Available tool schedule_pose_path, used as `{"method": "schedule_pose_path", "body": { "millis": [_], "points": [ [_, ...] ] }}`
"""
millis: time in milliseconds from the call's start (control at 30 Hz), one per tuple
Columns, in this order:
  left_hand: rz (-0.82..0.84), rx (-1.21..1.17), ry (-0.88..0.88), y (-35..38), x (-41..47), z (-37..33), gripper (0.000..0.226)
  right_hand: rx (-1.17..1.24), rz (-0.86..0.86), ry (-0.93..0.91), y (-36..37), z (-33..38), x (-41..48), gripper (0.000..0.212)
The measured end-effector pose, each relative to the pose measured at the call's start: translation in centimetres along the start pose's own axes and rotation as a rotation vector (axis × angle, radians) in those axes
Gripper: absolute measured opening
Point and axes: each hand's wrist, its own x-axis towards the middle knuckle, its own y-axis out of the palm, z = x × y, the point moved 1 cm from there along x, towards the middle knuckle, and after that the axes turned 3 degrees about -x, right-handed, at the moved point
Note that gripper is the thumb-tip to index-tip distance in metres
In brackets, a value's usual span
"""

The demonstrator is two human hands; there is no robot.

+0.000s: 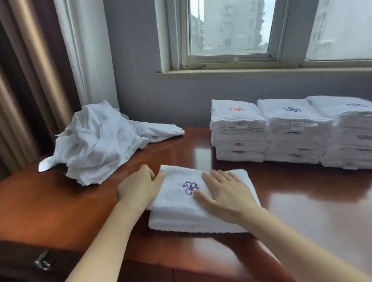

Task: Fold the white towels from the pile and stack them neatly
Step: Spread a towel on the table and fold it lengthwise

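Folded towel (182, 201): white, purple flower emblem facing up, lying on the table (48, 203) near its front edge, between pile and stacks.
Right hand (226, 194): flat on top of the folded towel, fingers straight and spread, gripping nothing.
Left hand (139, 185): against the towel's left edge near the far corner, fingers bent; pinching or merely touching, cannot tell.
Pile (97, 144): crumpled white towels, far left of the table, apart from the folded towel.
Stacks (295, 130): 3 side by side, touching, far right below the window (224, 20); red emblem on the left 1, blue on the middle 1.
Curtain (11, 79): brown, behind the pile.
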Motion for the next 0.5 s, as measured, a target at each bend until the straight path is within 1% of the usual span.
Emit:
{"method": "schedule_pose_path", "body": {
  "millis": [33,67,133,167,200,233,267,333,400,500],
  "points": [
    [-0.064,-0.020,0.046,0.0,-0.3,-0.3,0.048,-0.009,0.017,-0.002,0.0,0.0,0.0,0.079],
    [-0.126,-0.053,0.134,0.0,-0.6,-0.7,0.047,-0.017,0.033,-0.003,0.0,0.0,0.0,0.082],
    [-0.224,-0.147,0.386,0.2,-1.4,-2.3,0.036,-0.022,0.055,-0.007,0.0,-0.1,0.0,0.085],
    [-0.209,-0.169,0.505,0.5,-1.7,-3.1,0.032,-0.018,0.059,-0.010,-0.1,-0.1,0.0,0.086],
    [-0.154,-0.151,0.590,0.9,-1.9,-3.8,0.033,-0.011,0.063,-0.013,-0.1,-0.2,-0.1,0.086],
    [-0.078,-0.101,0.628,1.5,-2.0,-4.3,0.036,-0.001,0.067,-0.018,0.0,-0.3,-0.1,0.086],
    [-0.003,-0.040,0.618,2.2,-2.0,-4.4,0.039,0.010,0.071,-0.023,0.0,-0.4,-0.2,0.086],
    [0.113,0.036,0.516,3.3,-1.7,-4.0,0.045,0.030,0.062,-0.039,0.1,-0.7,-0.5,0.086],
    [0.151,0.041,0.444,3.9,-1.5,-3.4,0.049,0.046,0.026,-0.046,0.3,-1.0,-0.8,0.085],
    [0.166,-0.024,0.402,4.4,-1.4,-3.1,0.049,0.064,-0.025,-0.026,0.5,-1.2,-0.8,0.079]
  ]
}}
